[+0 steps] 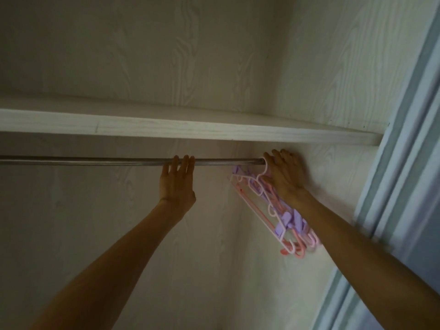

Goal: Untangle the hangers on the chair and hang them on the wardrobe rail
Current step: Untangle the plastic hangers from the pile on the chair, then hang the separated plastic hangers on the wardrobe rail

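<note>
A metal wardrobe rail (95, 161) runs across the wardrobe under a white shelf. Several pink, white and purple plastic hangers (281, 217) hang bunched at the rail's far right end, against the side wall. My left hand (177, 184) reaches up near the rail's middle, and its fingers curl over the bar. My right hand (284, 173) is at the hangers' hooks by the rail's right end, fingers spread over them. Whether it grips a hook is hidden by the back of the hand. The chair is out of view.
A white wood-grain shelf (190, 127) lies just above the rail. The wardrobe's back panel (119, 234) and right side wall (333, 175) close in the space. A pale blue door frame (404, 163) stands at the right.
</note>
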### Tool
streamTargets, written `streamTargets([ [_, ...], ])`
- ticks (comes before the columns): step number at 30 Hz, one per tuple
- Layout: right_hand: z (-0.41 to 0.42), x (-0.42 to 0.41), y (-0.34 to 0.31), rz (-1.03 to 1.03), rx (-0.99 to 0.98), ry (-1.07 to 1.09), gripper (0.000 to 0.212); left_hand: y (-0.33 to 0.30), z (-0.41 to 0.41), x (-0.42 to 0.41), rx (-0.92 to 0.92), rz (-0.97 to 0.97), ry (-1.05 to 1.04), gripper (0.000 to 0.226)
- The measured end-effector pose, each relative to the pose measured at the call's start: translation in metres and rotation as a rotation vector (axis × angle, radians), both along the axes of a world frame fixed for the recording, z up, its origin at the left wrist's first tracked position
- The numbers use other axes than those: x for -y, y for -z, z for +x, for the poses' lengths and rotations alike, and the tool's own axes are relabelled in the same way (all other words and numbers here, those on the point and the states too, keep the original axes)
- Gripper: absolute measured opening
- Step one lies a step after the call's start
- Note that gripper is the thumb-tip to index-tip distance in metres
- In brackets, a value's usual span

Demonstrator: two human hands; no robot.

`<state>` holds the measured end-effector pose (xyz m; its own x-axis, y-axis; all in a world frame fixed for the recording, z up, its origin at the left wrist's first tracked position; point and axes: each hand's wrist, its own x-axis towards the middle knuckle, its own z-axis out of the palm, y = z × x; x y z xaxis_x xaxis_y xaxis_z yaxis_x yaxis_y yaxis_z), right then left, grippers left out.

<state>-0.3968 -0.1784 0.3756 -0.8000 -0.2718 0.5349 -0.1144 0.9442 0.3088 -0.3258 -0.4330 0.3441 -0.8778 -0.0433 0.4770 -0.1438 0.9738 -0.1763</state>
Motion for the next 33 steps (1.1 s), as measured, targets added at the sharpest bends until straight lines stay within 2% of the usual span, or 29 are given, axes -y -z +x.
streamTargets([
  [4,0.034,-0.001,0.006,-0.043,-0.090,-0.116,0.047,-0.006,0.014,-0.006,-0.080,0.099,0.055,0.062],
  [6,0.069,-0.002,0.016,-0.023,-0.216,-0.195,0.021,0.002,0.027,-0.019,-0.122,0.166,0.143,0.051],
  [8,0.108,-0.002,0.030,-0.018,-0.267,-0.267,0.008,0.017,0.042,-0.032,-0.104,0.226,0.238,0.046],
  [11,0.165,-0.011,0.055,-0.098,-0.212,-0.216,0.015,0.044,0.071,-0.052,0.050,0.350,0.375,0.039],
  [13,0.209,-0.026,0.083,-0.164,-0.118,-0.148,0.010,0.064,0.099,-0.070,0.177,0.420,0.448,0.033],
  [17,0.294,-0.053,0.138,-0.252,0.062,0.008,0.011,0.104,0.157,-0.106,0.354,0.437,0.601,0.025],
  [19,0.332,-0.065,0.163,-0.275,0.128,0.077,0.016,0.123,0.181,-0.120,0.417,0.476,0.651,0.023],
  [23,0.413,-0.095,0.208,-0.345,0.386,0.296,0.028,0.172,0.231,-0.158,0.586,0.476,0.769,0.022],
  [28,0.487,-0.162,0.267,-0.437,0.507,0.533,0.032,0.239,0.272,-0.223,0.800,0.466,0.796,0.025],
  [33,0.530,-0.242,0.333,-0.609,0.664,0.736,0.036,0.302,0.292,-0.294,1.050,0.500,0.661,0.034],
])
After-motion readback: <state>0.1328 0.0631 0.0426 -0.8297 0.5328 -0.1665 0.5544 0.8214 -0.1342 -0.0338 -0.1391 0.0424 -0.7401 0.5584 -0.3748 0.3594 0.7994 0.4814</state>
